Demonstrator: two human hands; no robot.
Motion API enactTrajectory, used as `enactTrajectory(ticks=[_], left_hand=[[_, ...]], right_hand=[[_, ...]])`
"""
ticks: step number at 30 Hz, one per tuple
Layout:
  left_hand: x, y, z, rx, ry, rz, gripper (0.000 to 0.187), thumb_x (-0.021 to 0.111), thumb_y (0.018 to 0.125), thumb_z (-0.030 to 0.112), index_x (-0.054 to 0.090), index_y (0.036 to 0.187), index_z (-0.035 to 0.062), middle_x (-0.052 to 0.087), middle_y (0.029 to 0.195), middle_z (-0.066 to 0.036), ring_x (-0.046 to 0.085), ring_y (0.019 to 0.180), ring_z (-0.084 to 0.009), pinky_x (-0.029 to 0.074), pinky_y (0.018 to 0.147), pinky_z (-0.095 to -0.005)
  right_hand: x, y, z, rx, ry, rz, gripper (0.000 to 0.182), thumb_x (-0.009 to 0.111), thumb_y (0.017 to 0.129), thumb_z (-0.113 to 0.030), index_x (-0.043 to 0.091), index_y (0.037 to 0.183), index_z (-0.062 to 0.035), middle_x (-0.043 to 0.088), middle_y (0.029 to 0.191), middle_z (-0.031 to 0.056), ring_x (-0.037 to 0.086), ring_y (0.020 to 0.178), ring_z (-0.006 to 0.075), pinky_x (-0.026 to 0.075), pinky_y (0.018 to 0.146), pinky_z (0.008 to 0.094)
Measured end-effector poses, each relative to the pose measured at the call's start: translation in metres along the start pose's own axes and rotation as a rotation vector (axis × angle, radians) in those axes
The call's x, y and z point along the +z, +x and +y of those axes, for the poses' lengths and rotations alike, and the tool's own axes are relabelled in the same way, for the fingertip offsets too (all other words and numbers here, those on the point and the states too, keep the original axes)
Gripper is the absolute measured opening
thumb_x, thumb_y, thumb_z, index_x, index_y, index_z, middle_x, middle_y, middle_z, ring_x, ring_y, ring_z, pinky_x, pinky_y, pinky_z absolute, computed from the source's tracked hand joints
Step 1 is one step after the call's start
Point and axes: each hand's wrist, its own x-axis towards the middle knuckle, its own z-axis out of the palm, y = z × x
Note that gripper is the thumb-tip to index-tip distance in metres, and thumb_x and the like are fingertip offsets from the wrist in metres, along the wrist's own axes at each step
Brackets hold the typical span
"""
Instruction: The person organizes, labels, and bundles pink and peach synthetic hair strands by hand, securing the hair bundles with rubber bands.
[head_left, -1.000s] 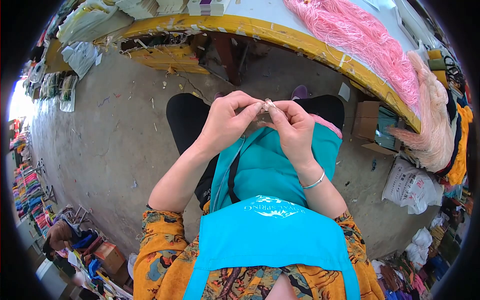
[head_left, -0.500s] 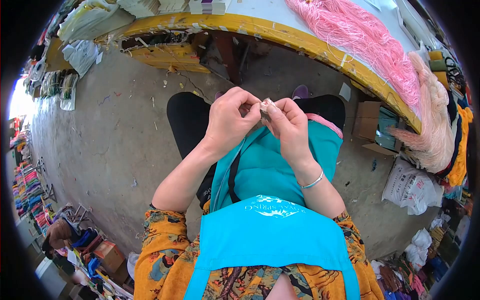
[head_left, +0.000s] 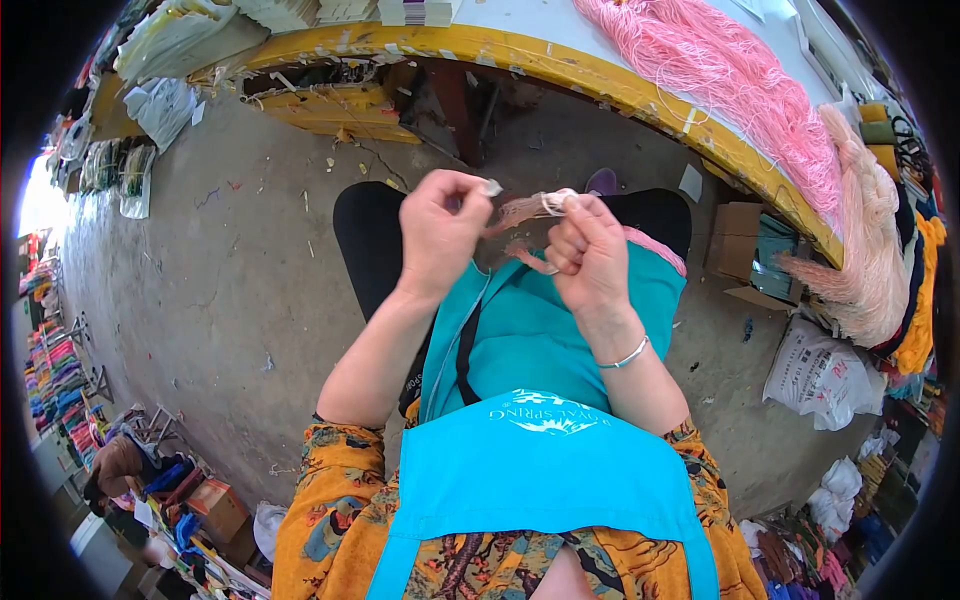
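Note:
Between my hands, above my lap, hangs a small brownish-pink thread bundle (head_left: pixel 520 211) with a white loop at its right end. My right hand (head_left: pixel 592 240) pinches the bundle near that loop, and a loose strand trails below its fingers. On the other side, my left hand (head_left: pixel 440 225) is closed, with a small white piece (head_left: pixel 491 187) sticking out between thumb and forefinger. A teal apron (head_left: pixel 545 330) covers my lap, with pink material (head_left: pixel 655 248) at its right edge.
A yellow-edged table (head_left: pixel 560 65) curves ahead, with pink yarn (head_left: pixel 720 80) on it and pale peach yarn (head_left: pixel 868 250) over its right corner. Below stand an open cardboard box (head_left: pixel 735 240) and a white sack (head_left: pixel 820 375). A bent-over person (head_left: pixel 122 465) is at the lower left.
My hands have moved apart, the left one leftward. The thread bundle now shows stretched out between them, with its white loop visible at my right fingertips.

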Motion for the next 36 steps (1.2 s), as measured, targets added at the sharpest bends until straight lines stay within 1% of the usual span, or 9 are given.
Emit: enactTrajectory(ticks=[1, 4, 6, 11, 22, 28, 30, 33, 36], left_hand=[[-0.011, 0.003, 0.0, -0.129, -0.041, -0.027, 0.013, 0.063, 0.093, 0.01, 0.067, 0.095, -0.0021, 0.064, 0.08, 0.001, 0.058, 0.073, -0.0047, 0.047, 0.07, -0.0198], [-0.023, 0.01, -0.007, -0.132, -0.025, -0.069, 0.015, 0.063, 0.094, 0.011, 0.068, 0.097, -0.0021, 0.064, 0.081, 0.0, 0.058, 0.072, -0.0058, 0.048, 0.07, -0.0202], [-0.023, 0.019, -0.012, -0.093, -0.045, -0.041, 0.017, 0.066, 0.09, 0.013, 0.07, 0.096, -0.0024, 0.063, 0.076, 0.001, 0.055, 0.066, -0.0041, 0.045, 0.06, -0.0204], [-0.038, 0.073, -0.037, -0.265, -0.057, 0.16, 0.019, 0.067, 0.089, 0.016, 0.069, 0.09, -0.0022, 0.063, 0.075, -0.001, 0.057, 0.065, -0.0071, 0.047, 0.063, -0.0213], [-0.089, 0.195, -0.076, -0.213, -0.205, 0.667, 0.016, 0.063, 0.081, 0.006, 0.066, 0.084, -0.0097, 0.064, 0.071, -0.01, 0.059, 0.06, -0.0137, 0.046, 0.052, -0.0268], [-0.11, 0.232, -0.094, -0.2, -0.064, 0.677, 0.021, 0.07, 0.077, 0.009, 0.067, 0.086, -0.0088, 0.064, 0.07, -0.009, 0.06, 0.062, -0.0168, 0.046, 0.053, -0.0311], [-0.105, 0.23, -0.081, -0.217, -0.05, 0.685, 0.02, 0.073, 0.075, 0.009, 0.068, 0.085, -0.0078, 0.064, 0.069, -0.008, 0.059, 0.061, -0.017, 0.046, 0.054, -0.0323], [-0.102, 0.234, -0.067, -0.289, -0.172, 0.693, 0.01, 0.067, 0.083, 0.002, 0.059, 0.078, 0.0001, 0.061, 0.069, -0.008, 0.055, 0.054, -0.0151, 0.041, 0.045, -0.0254], [-0.101, 0.239, -0.057, -0.268, -0.314, 0.676, 0.015, 0.07, 0.079, 0.004, 0.063, 0.091, -0.004, 0.064, 0.082, -0.012, 0.058, 0.066, -0.0201, 0.044, 0.049, -0.0356]], right_hand=[[-0.008, 0.006, -0.003, -0.042, -0.076, 0.021, 0.012, 0.055, 0.099, -0.011, 0.059, 0.088, -0.0069, 0.032, 0.056, -0.0075, 0.023, 0.045, 0.0026, 0.018, 0.04, 0.0212], [-0.013, 0.008, -0.008, -0.047, -0.148, 0.032, 0.012, 0.055, 0.099, -0.011, 0.059, 0.088, -0.0067, 0.032, 0.056, -0.0076, 0.023, 0.045, 0.0028, 0.018, 0.04, 0.0208], [-0.009, 0.005, -0.005, -0.007, -0.145, 0.025, 0.012, 0.057, 0.098, -0.012, 0.058, 0.088, -0.007, 0.034, 0.056, -0.0073, 0.025, 0.044, 0.0027, 0.02, 0.04, 0.0211], [-0.006, -0.003, 0.009, 0.111, -0.152, 0.008, 0.011, 0.06, 0.097, -0.013, 0.057, 0.087, -0.0089, 0.038, 0.057, -0.0071, 0.03, 0.045, 0.0029, 0.022, 0.04, 0.0218], [-0.001, -0.008, 0.011, 0.089, -0.194, -0.011, 0.013, 0.054, 0.099, -0.011, 0.055, 0.087, -0.0082, 0.033, 0.054, -0.0072, 0.024, 0.043, 0.0019, 0.021, 0.039, 0.0209], [-0.006, -0.006, 0.014, 0.1, -0.19, -0.005, 0.011, 0.053, 0.1, -0.011, 0.054, 0.089, -0.0088, 0.031, 0.053, -0.0075, 0.022, 0.041, 0.0017, 0.025, 0.04, 0.0177], [-0.008, -0.006, 0.014, 0.081, -0.175, -0.036, 0.012, 0.058, 0.098, -0.014, 0.057, 0.088, -0.0085, 0.037, 0.057, -0.0073, 0.028, 0.045, 0.0018, 0.02, 0.04, 0.0207], [-0.003, -0.008, 0.008, 0.077, -0.178, -0.033, 0.012, 0.057, 0.099, -0.013, 0.058, 0.088, -0.0078, 0.037, 0.056, -0.0072, 0.028, 0.045, 0.0019, 0.019, 0.04, 0.0199], [-0.002, -0.007, 0.003, 0.082, -0.171, -0.024, 0.013, 0.056, 0.099, -0.012, 0.059, 0.087, -0.0073, 0.037, 0.056, -0.0072, 0.027, 0.044, 0.002, 0.018, 0.039, 0.0194]])
